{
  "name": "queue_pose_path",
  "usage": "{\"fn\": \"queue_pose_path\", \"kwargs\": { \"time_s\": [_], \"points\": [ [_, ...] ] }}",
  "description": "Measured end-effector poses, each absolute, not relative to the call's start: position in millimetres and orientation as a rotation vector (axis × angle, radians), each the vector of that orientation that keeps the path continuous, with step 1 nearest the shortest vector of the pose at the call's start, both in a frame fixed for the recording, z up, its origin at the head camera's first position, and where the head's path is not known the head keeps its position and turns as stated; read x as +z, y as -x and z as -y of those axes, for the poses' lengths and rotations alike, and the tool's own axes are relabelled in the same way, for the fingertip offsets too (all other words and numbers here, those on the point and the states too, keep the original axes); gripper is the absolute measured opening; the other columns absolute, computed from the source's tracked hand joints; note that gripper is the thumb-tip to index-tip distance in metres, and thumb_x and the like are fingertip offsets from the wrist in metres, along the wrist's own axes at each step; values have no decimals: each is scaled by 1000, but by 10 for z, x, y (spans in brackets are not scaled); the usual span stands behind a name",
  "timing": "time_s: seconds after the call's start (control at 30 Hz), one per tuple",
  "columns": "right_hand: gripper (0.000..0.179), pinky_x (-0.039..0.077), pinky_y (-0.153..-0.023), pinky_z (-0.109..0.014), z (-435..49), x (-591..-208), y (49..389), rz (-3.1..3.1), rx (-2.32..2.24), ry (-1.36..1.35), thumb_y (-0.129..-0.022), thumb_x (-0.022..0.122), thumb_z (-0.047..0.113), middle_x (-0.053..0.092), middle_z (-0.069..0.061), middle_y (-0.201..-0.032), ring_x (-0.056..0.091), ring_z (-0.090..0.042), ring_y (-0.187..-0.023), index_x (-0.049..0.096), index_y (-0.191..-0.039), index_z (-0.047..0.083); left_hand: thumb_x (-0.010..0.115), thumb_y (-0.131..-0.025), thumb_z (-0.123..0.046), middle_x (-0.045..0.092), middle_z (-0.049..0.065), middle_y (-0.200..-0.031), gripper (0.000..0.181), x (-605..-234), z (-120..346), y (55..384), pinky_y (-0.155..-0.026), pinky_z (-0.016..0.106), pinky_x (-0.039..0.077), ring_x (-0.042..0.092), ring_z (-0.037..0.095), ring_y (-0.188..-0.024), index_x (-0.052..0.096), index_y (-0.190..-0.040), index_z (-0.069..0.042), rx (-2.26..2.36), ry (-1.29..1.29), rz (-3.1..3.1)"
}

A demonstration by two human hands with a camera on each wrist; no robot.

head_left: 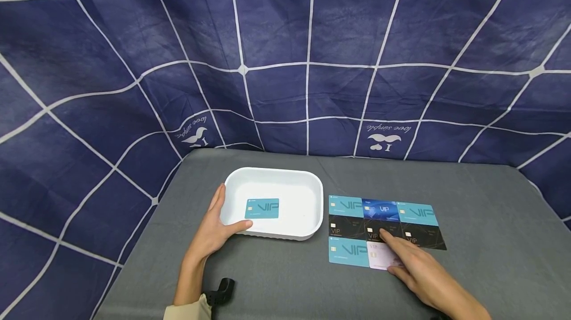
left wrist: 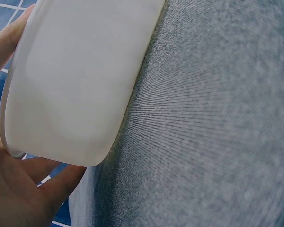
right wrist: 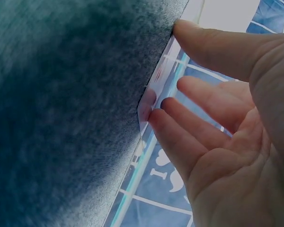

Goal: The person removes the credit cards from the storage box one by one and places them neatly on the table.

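My left hand (head_left: 213, 231) holds a white plastic tub (head_left: 273, 175) by its left end, with the thumb at the front rim. In the left wrist view its fingers wrap the corner of the tub (left wrist: 75, 85). A teal VIP card (head_left: 262, 209) lies flat inside. My right hand (head_left: 417, 265) hovers low over a pale pink VIP card (head_left: 378, 256), thumb at its near edge and fingers reaching over the black card (head_left: 373, 226) behind. In the right wrist view the fingers are loosely bent, close to the pink card (right wrist: 154, 92); whether they press on it is unclear.
The cards lie edge to edge in rows on a grey cloth surface (head_left: 285, 280): teal (head_left: 345, 205), blue (head_left: 380, 209) and black (head_left: 424, 236) ones, with another teal card (head_left: 348, 251) at the front left. A blue checked curtain (head_left: 276, 92) hangs behind and on the left.
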State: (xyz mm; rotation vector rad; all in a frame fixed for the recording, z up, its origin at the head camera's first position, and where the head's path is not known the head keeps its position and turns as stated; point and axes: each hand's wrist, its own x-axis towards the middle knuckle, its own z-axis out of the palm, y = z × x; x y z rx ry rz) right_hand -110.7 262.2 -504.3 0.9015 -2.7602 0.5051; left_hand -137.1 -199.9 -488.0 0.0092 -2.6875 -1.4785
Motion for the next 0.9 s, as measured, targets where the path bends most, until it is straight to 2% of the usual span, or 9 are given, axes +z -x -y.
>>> {"fn": "queue_pose_path", "kwargs": {
  "time_s": [0.2,0.4,0.47,0.53,0.63,0.67,0.77,0.9],
  "points": [
    [72,20,-107,-13,-2625,-5051,1122,2760,547,-898,-75,84,11,62,-9,-131,60,-28,-115,53,-140,2,88,-75,-33,2,16,-164,121,-4882,2003,1382,-114,60,9,2,33,-149,4,-159,-8,-1475,-10,2687],
    [73,9,-108,-8,-2622,-5039,1135,2717,587,-907,-73,86,11,61,-9,-131,59,-31,-115,54,-138,2,88,-75,-33,2,17,-163,121,-4878,2001,1368,-114,59,10,2,33,-149,4,-158,-7,-1474,-3,2686],
    [73,17,-109,-13,-2599,-5018,1141,2708,596,-897,-73,87,14,61,-7,-131,59,-29,-115,55,-138,4,88,-75,-34,2,17,-163,121,-4876,2006,1364,-114,59,10,2,33,-149,4,-158,-7,-1480,-2,2681],
    [73,30,-109,-26,-2567,-4992,1154,2710,601,-890,-73,87,17,62,-5,-131,60,-27,-115,56,-139,7,88,-75,-34,2,17,-163,121,-4875,2013,1362,-114,59,10,2,33,-149,4,-159,-8,-1484,-1,2677],
    [73,43,-97,-46,-2489,-4937,1181,2716,611,-894,-74,87,21,62,-1,-130,59,-24,-115,56,-139,10,88,-75,-34,3,17,-163,121,-4876,2021,1360,-114,59,10,2,33,-149,4,-159,-8,-1479,0,2671],
    [73,44,-94,-48,-2458,-4918,1192,2712,614,-901,-74,87,22,62,-1,-131,58,-23,-116,56,-139,11,88,-75,-34,3,17,-163,121,-4877,2022,1359,-114,59,10,2,33,-149,5,-159,-8,-1472,0,2673],
    [70,38,-103,-33,-2349,-4861,1232,2655,677,-949,-75,87,21,61,0,-132,56,-23,-119,58,-138,13,88,-74,-34,4,17,-163,121,-4882,2020,1356,-114,59,10,3,33,-149,6,-158,-6,-1468,6,2674],
    [65,20,-108,-13,-2145,-4777,1314,2496,793,-1059,-76,85,16,60,-2,-133,54,-25,-122,60,-136,13,89,-73,-34,4,18,-163,121,-4887,2011,1359,-114,59,10,3,33,-149,7,-158,-3,-1479,14,2668]
  ]
}}
